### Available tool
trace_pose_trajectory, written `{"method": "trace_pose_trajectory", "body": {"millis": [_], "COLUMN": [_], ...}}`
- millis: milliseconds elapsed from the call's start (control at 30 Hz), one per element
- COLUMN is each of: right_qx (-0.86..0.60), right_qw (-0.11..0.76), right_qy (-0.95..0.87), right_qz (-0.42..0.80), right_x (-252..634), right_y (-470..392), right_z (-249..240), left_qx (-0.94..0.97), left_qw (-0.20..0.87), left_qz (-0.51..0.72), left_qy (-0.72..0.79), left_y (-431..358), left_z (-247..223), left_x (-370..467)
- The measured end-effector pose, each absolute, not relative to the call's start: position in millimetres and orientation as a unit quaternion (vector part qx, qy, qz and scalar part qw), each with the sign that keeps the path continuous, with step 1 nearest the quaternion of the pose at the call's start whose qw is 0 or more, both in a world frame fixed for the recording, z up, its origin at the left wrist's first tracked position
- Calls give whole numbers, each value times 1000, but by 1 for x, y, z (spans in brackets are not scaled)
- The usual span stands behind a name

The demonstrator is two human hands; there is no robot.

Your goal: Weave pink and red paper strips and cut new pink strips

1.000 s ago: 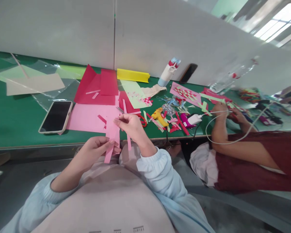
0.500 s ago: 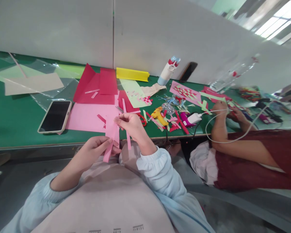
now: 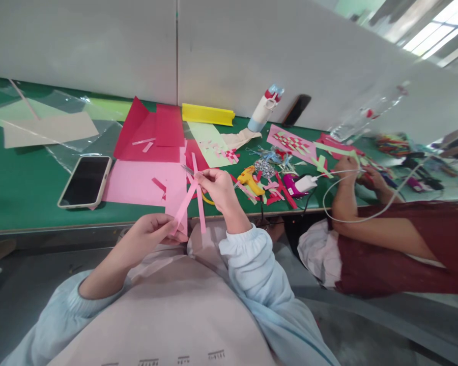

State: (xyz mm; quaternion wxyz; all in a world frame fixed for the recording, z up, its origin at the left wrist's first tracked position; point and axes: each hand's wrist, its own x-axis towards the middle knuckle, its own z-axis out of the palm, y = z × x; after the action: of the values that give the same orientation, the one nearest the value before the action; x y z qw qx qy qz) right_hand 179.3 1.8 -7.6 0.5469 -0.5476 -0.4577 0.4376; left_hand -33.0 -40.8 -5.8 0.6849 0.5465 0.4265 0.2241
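Note:
A narrow pink paper strip [image 3: 185, 206] slants between my two hands. My left hand [image 3: 152, 231] pinches its lower end, and the fingertips of my right hand [image 3: 220, 192] are closed on its upper end. Beside it, a second pink strip [image 3: 201, 216] lies over the table edge, its lower end hanging down. Underneath is a pink sheet [image 3: 137, 183] with small red and pink cuttings on it. Scissors [image 3: 208, 200] lie partly hidden under my right hand, with their blade tips and part of a yellow handle showing.
Left stands a phone [image 3: 86, 181]; behind are red sheets [image 3: 170, 126] and a folded yellow sheet [image 3: 208, 115]. A yellow glue gun [image 3: 251, 180] rests among paper scraps, near a white charger [image 3: 305, 183] and a bottle [image 3: 265, 109]. At the right, a co-worker's hands [image 3: 347, 170] handle paper.
My right hand has moved right, and the strip that hung below my left hand now stretches up between both hands. More of the scissors' yellow handle shows.

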Motion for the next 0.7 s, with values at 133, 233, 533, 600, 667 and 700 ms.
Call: {"method": "trace_pose_trajectory", "body": {"millis": [133,233,533,600,667,700], "right_qx": [-547,-552,-550,-550,-552,-553], "right_qw": [557,560,565,569,578,582], "right_qy": [-444,-436,-437,-437,-431,-425], "right_qz": [439,437,432,427,420,419], "right_x": [182,183,184,184,186,187], "right_y": [1,0,-1,0,2,4], "right_z": [-7,-7,-8,-10,-13,-15], "left_qx": [573,583,596,600,605,607], "left_qw": [663,650,643,636,628,626], "left_qz": [223,224,217,215,206,200], "left_qy": [428,433,428,434,443,447], "left_y": [-41,-41,-42,-41,-40,-40], "left_z": [-8,-7,1,2,2,2], "left_x": [-34,-33,-31,-31,-31,-31]}}
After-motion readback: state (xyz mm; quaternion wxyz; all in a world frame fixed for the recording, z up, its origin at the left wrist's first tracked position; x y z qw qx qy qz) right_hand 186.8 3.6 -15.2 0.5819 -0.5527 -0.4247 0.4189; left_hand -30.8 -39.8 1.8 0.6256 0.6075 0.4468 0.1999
